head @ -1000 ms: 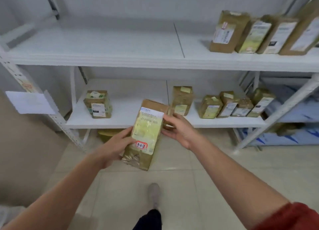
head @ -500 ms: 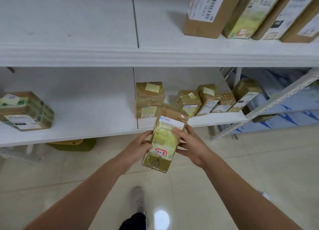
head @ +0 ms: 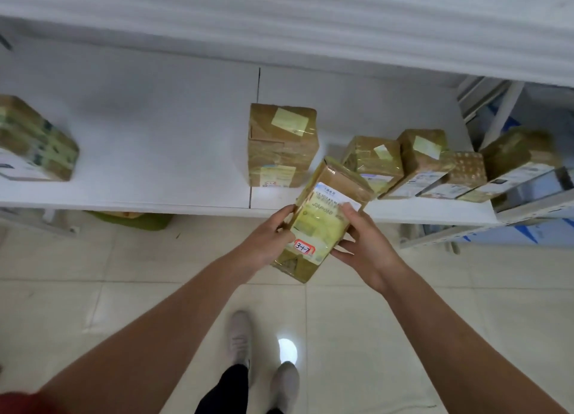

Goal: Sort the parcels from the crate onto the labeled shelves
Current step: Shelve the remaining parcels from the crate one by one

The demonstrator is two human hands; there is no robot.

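Note:
A taped brown parcel (head: 323, 224) with a yellow-green label and a red-edged sticker reading 3-1-7 is held tilted just in front of the lower white shelf (head: 149, 165). My left hand (head: 267, 239) grips its left side. My right hand (head: 363, 242) grips its right side, thumb across the label. A taller taped parcel (head: 281, 144) stands on the shelf right behind it. Several smaller parcels (head: 425, 162) lean in a row to the right.
Another parcel (head: 31, 140) lies at the shelf's left end. The upper shelf's edge (head: 279, 19) hangs overhead. A green object (head: 133, 219) sits under the shelf. A slanted metal frame post (head: 528, 202) stands on the right. My feet (head: 239, 336) are on the tiled floor.
I have stepped closer and the view has tipped down, so the upper shelf's parcels have left the view. The held parcel has moved nearer the lower shelf's front edge.

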